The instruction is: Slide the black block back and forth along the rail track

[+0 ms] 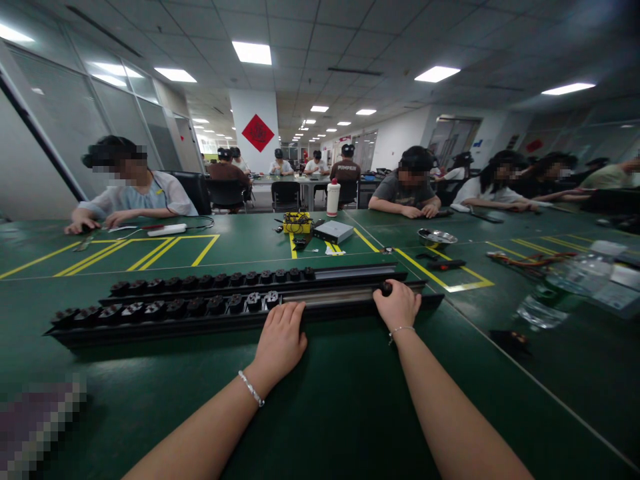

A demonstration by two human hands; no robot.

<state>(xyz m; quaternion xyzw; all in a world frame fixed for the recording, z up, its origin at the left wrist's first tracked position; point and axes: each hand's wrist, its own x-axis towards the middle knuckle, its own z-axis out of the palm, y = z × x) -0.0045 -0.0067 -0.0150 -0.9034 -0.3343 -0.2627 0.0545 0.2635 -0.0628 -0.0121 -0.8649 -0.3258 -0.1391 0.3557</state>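
Rails lie side by side along the table (340, 400). My left hand (280, 337) rests on the near rail (235, 322), fingers half curled over it beside the last plug in the near row (176, 308); I cannot tell whether it grips anything. My right hand (399, 305) pinches a small black piece (387, 289) at that rail's right end. I judge this piece light, stiff and slightly slick, best held by its sides; the rail seems rigid, best steadied by its walls. Those raised edges could catch my fingers. Along the channel between my hands I have moving room, but the far rail (355, 273) crowds the far side.
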